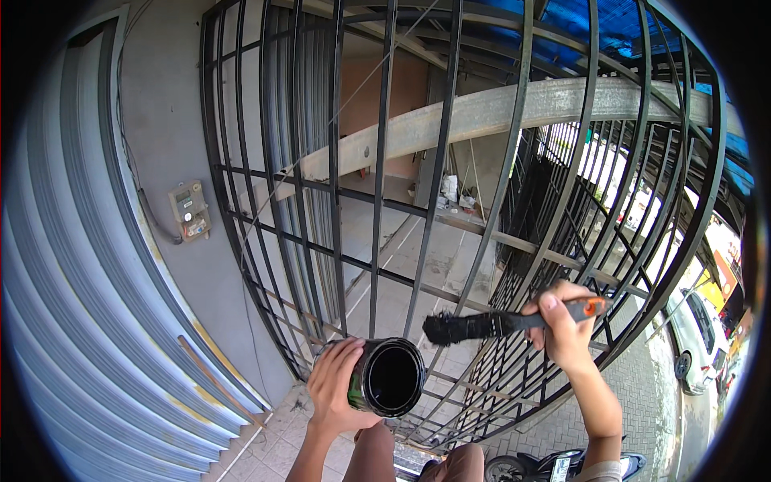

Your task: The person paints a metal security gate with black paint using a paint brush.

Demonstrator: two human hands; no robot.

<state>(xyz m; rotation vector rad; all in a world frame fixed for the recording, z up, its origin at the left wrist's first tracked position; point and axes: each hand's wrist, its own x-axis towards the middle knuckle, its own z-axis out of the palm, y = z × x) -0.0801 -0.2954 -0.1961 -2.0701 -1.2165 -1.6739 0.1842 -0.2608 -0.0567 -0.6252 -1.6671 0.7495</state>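
Note:
My left hand [336, 387] is wrapped round the side of a paint can [357, 384]. The can is open at the top and tilted, and black paint [392, 376] shows inside. In my right hand [560, 321] is a paintbrush [526, 321], gripped by its grey handle with an orange end. Its bristles [446, 328] are coated black and point left, above and to the right of the can's rim, apart from it. Before me stands a metal bar gate [377, 201], with many bars black and some stretches of its crossbars greyish.
A ribbed metal shutter [88, 281] and a wall with an electric meter [189, 211] are on the left. A broad grey beam [482, 112] crosses behind the bars. At lower right are a parked motorcycle [562, 466] and a white car [695, 337].

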